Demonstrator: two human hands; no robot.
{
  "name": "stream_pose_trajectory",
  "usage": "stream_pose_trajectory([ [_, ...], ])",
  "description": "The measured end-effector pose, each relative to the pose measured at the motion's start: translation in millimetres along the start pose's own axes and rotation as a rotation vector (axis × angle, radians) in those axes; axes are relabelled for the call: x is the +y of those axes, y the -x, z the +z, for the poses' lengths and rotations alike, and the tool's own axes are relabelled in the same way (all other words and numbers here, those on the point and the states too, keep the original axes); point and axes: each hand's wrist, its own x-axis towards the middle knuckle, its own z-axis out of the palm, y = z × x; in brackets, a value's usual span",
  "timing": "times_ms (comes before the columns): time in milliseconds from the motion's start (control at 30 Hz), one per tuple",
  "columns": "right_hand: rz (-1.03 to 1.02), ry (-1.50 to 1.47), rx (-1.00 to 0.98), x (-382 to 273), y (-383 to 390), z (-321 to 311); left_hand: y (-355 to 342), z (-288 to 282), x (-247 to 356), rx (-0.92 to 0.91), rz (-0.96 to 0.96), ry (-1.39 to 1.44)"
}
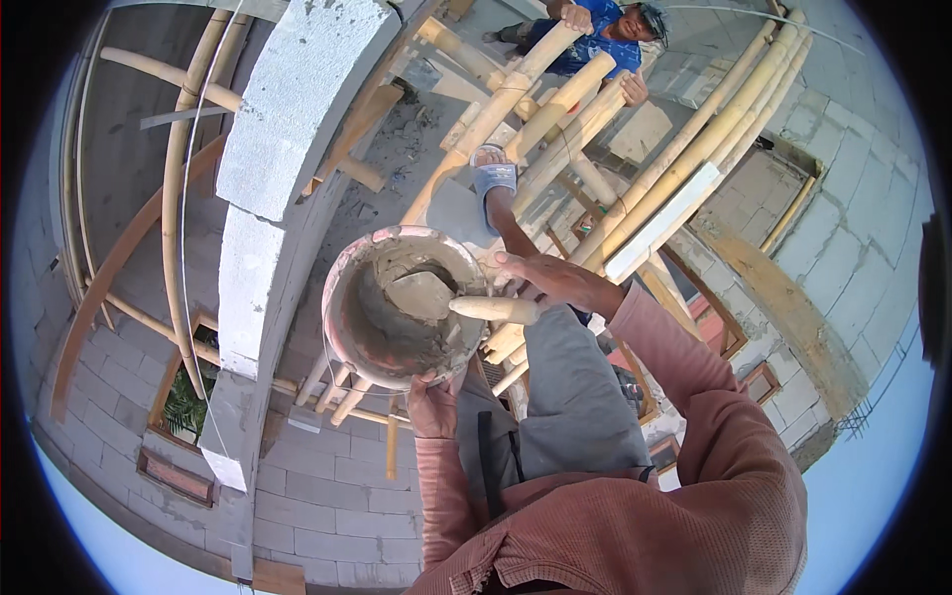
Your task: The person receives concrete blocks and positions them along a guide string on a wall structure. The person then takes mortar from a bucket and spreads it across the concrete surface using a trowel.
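A round bucket [342, 322] with a mortar-smeared rim is in front of me, with wet grey mortar [382, 332] inside. My left hand [434, 405] is closed on its near side. A trowel lies with its mortar-coated blade [418, 296] in the bucket and its pale wooden handle [496, 309] sticking out over the right rim. Just beyond the handle's end is my right hand [563, 282], its thumb stretched out and its other fingers partly hidden. It does not appear to grip the handle. My grey trouser leg [580, 387] is below it.
Pale block work [288, 109] runs along the left. Bamboo poles [516, 99] form scaffolding ahead, where a co-worker in a blue shirt [600, 35] holds on to them. My sandalled foot [493, 177] rests by the poles. A block wall [843, 228] stands at right.
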Motion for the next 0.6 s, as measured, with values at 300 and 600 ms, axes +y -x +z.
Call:
stream_pose_trajectory([
  [300,-1.013,1.322,0.497,39,10,-27,-50,92,-39,0.054,0.054,-0.418],
  [600,-0.556,1.426,0.616,-53,69,-51,-76,125,-37,-0.081,0.394,-0.811],
])
